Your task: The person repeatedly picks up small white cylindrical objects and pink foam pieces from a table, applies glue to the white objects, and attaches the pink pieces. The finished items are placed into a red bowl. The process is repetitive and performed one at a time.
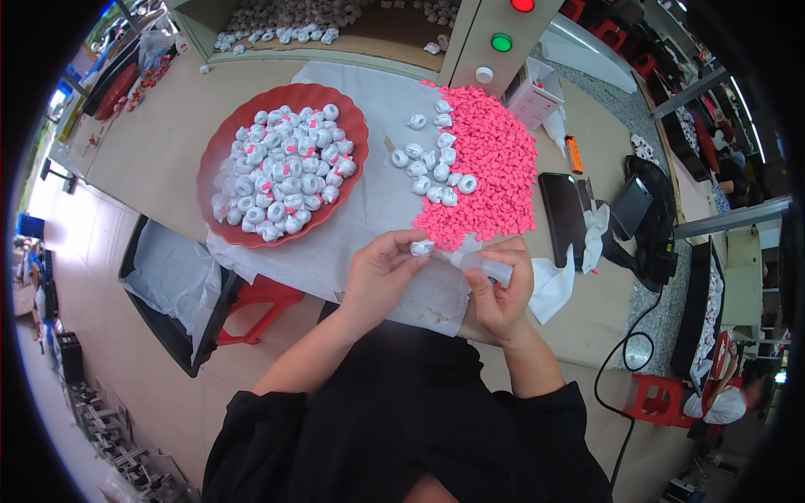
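Observation:
Between thumb and fingertips, my left hand (381, 277) pinches a small white rounded piece (422, 248) with dark markings. My right hand (507, 289) grips a translucent squeeze bottle (488, 267), its narrow nozzle pointed left at that piece. Whether the nozzle touches it I cannot tell. Just beyond both hands spreads a pile of small pink pieces (486, 159). Loose white pieces (428, 159) lie along the pile's left side. Farther left, a red scalloped bowl (354, 109) holds a heap of similar white pieces, some with pink bits on them.
White paper sheeting (377, 218) covers the table's middle. At the right are a dark phone (562, 214), an orange lighter (573, 154), a white box (534, 94) and crumpled tissue (553, 289). A grey cabinet (486, 50) with lit buttons stands behind. A black paper-lined tray (180, 277) sits left, below the tabletop.

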`<action>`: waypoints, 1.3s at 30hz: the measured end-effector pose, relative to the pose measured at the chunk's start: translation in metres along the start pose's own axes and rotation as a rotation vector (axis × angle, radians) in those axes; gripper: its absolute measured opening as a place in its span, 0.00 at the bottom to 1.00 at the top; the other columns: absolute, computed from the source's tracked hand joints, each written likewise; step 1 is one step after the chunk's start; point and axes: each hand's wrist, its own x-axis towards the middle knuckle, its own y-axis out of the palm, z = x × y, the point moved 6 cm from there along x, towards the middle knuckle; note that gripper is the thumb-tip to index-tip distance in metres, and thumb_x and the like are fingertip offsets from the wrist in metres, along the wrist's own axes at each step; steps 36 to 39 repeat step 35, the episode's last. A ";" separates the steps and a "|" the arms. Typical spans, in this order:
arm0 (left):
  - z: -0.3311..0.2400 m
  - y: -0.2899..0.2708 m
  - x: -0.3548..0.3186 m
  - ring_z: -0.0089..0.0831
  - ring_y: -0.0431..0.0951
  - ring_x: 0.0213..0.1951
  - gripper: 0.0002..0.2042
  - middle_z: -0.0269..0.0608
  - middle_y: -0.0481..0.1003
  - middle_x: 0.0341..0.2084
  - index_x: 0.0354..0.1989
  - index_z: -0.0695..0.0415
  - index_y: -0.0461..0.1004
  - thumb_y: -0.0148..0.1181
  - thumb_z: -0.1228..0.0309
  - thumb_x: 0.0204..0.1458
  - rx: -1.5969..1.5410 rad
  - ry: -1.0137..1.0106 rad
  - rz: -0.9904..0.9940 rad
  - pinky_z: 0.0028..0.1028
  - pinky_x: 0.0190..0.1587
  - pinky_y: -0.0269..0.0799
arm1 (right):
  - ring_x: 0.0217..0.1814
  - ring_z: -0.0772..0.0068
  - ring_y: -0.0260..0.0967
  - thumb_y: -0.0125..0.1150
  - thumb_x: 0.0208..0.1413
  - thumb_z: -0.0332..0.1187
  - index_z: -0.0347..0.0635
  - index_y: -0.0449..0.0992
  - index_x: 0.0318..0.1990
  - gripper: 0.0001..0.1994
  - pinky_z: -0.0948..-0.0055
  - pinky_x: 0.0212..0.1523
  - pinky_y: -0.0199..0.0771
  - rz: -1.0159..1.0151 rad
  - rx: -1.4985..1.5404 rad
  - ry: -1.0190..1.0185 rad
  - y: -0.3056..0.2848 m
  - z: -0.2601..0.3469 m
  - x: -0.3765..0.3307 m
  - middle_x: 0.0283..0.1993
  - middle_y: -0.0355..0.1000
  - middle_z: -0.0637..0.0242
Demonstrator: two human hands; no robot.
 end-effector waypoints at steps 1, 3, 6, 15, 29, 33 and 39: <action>0.000 0.000 0.000 0.23 0.73 0.39 0.14 0.40 0.73 0.36 0.45 0.66 0.67 0.53 0.83 0.48 -0.001 -0.007 0.002 0.20 0.43 0.70 | 0.30 0.68 0.61 0.62 0.46 0.28 0.37 0.65 0.37 0.14 0.74 0.29 0.61 -0.002 0.002 -0.001 0.000 -0.001 -0.001 0.31 0.64 0.60; 0.000 0.000 0.000 0.23 0.73 0.39 0.15 0.42 0.73 0.36 0.46 0.66 0.66 0.54 0.83 0.48 -0.002 -0.021 0.005 0.20 0.42 0.70 | 0.29 0.67 0.61 0.62 0.46 0.28 0.37 0.65 0.37 0.14 0.74 0.29 0.61 0.001 -0.003 0.003 0.000 -0.002 -0.001 0.31 0.64 0.60; -0.002 0.001 0.000 0.23 0.74 0.40 0.13 0.40 0.73 0.36 0.44 0.66 0.67 0.52 0.83 0.49 0.010 -0.023 0.009 0.21 0.43 0.70 | 0.29 0.67 0.61 0.62 0.46 0.29 0.36 0.65 0.37 0.14 0.74 0.29 0.61 -0.002 -0.013 0.001 0.000 0.000 0.000 0.31 0.63 0.60; -0.002 -0.002 0.001 0.23 0.72 0.42 0.13 0.40 0.72 0.37 0.45 0.66 0.66 0.52 0.84 0.49 -0.037 0.005 0.009 0.22 0.45 0.68 | 0.31 0.68 0.66 0.58 0.48 0.24 0.36 0.65 0.39 0.11 0.73 0.32 0.66 -0.228 0.573 0.376 -0.013 -0.018 0.002 0.34 0.65 0.62; -0.004 -0.003 0.003 0.22 0.72 0.35 0.15 0.39 0.73 0.34 0.47 0.66 0.66 0.54 0.79 0.50 -0.076 -0.031 0.033 0.22 0.39 0.69 | 0.35 0.72 0.68 0.60 0.48 0.28 0.36 0.65 0.47 0.18 0.74 0.36 0.69 -0.123 1.000 0.842 -0.019 -0.040 -0.002 0.38 0.69 0.63; -0.002 -0.004 0.003 0.22 0.71 0.38 0.15 0.37 0.72 0.37 0.48 0.64 0.67 0.52 0.79 0.51 -0.056 -0.030 0.056 0.23 0.41 0.69 | 0.35 0.71 0.68 0.60 0.49 0.31 0.35 0.62 0.50 0.21 0.75 0.35 0.68 -0.107 1.052 0.814 -0.022 -0.042 -0.005 0.40 0.68 0.63; -0.003 -0.003 0.003 0.22 0.71 0.40 0.15 0.39 0.71 0.39 0.49 0.63 0.66 0.51 0.79 0.51 -0.096 0.011 0.078 0.24 0.43 0.69 | 0.36 0.70 0.69 0.60 0.49 0.32 0.35 0.59 0.55 0.26 0.75 0.35 0.68 -0.107 1.120 0.832 -0.019 -0.046 -0.010 0.41 0.68 0.63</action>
